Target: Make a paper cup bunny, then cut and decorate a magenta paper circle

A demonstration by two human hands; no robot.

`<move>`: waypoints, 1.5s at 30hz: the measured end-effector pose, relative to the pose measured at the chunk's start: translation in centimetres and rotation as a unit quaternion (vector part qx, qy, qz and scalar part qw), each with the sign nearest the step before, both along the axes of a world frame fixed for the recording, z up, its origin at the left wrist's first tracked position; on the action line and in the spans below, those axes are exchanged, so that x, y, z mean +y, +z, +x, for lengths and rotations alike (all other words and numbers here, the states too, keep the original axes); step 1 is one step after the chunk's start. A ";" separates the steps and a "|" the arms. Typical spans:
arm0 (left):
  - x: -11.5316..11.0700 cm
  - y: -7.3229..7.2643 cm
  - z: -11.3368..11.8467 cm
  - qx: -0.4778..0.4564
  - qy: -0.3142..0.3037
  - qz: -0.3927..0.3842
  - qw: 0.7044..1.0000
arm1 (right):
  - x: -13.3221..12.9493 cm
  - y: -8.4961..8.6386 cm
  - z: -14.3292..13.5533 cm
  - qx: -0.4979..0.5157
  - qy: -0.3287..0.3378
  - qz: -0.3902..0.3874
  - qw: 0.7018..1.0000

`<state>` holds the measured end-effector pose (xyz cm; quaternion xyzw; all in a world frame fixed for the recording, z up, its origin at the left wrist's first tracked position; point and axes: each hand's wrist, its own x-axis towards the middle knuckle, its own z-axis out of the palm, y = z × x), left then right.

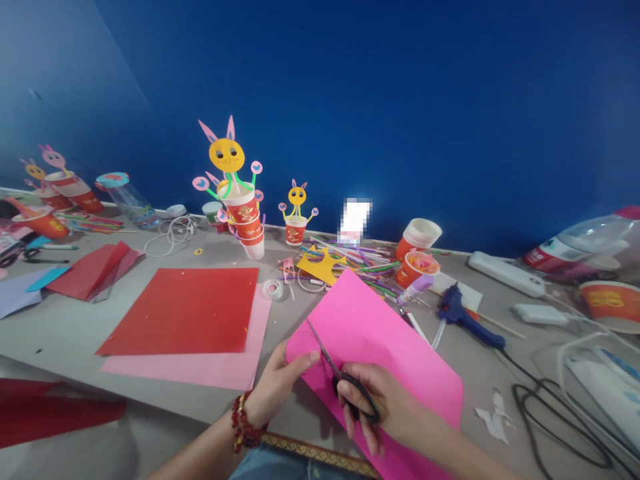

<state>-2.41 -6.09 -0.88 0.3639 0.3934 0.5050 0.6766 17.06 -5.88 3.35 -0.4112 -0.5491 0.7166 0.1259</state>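
My left hand (281, 379) grips the left corner of a bright pink sheet of paper (395, 353), thumb on top and fingers hidden beneath. In my right hand (380, 400) is a pair of black-handled scissors (326, 357), its finger loops around my fingers. The blades lie over the sheet near my left thumb and point away to the upper left. A faint curved line shows on the paper beside that thumb. The sheet is held raised and slanted above the table's front edge.
Red paper (185, 310) lies over light pink paper (225, 370) on the left. Behind stand paper-cup figures (245, 213), with straws and pipe cleaners (367, 257) to their right. A blue glue gun (467, 317), its black cord and a large bottle (570, 247) occupy the right side.
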 end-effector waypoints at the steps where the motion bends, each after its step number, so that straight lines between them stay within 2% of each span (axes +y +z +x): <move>1: 0.0 0.0 0.0 0.000 -0.001 0.000 1.000 | 0.0 0.0 0.0 0.000 -0.002 0.003 1.000; 16: -0.1 0.4 0.1 0.000 0.001 0.001 1.000 | -0.3 0.3 -0.5 -0.001 -0.019 -0.008 1.000; 36: 0.0 0.2 0.1 -0.010 -0.016 0.009 1.000 | -0.3 -0.4 0.1 -0.034 -0.012 0.039 0.999; 45: 0.1 -0.1 0.0 -0.003 -0.024 0.016 1.000 | -0.1 1.0 0.4 -0.052 0.001 0.042 0.998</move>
